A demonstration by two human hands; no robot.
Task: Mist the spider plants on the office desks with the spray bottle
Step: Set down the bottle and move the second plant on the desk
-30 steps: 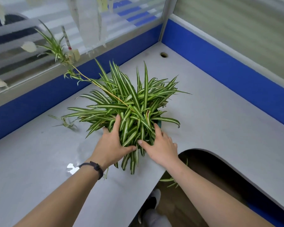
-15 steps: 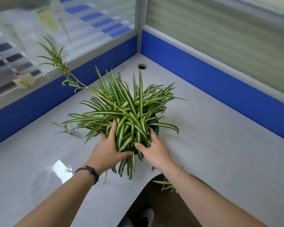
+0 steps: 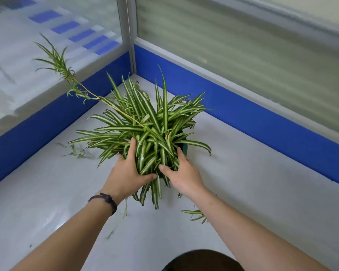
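A spider plant [image 3: 145, 124] with striped green and white leaves sits in a dark green pot [image 3: 185, 148], most of which the leaves hide. My left hand [image 3: 129, 173] grips the pot's left side through the foliage. My right hand [image 3: 184, 173] grips its right side. The plant is over the grey desk [image 3: 262, 192], close to the corner of the partitions; I cannot tell whether the pot touches the desk. A long runner with plantlets [image 3: 61, 69] arches up to the left. No spray bottle is in view.
Blue and glass partitions [image 3: 262, 118] close the desk at the back and on the left. A small plantlet [image 3: 76, 151] lies on the desk at the left, and another [image 3: 198, 214] under my right forearm. The desk's curved cut-out [image 3: 204, 261] is at the bottom edge.
Both hands have carried the plant away from the desk's front edge toward the partition corner. My view has followed forward, so the cut-out now lies behind my arms.
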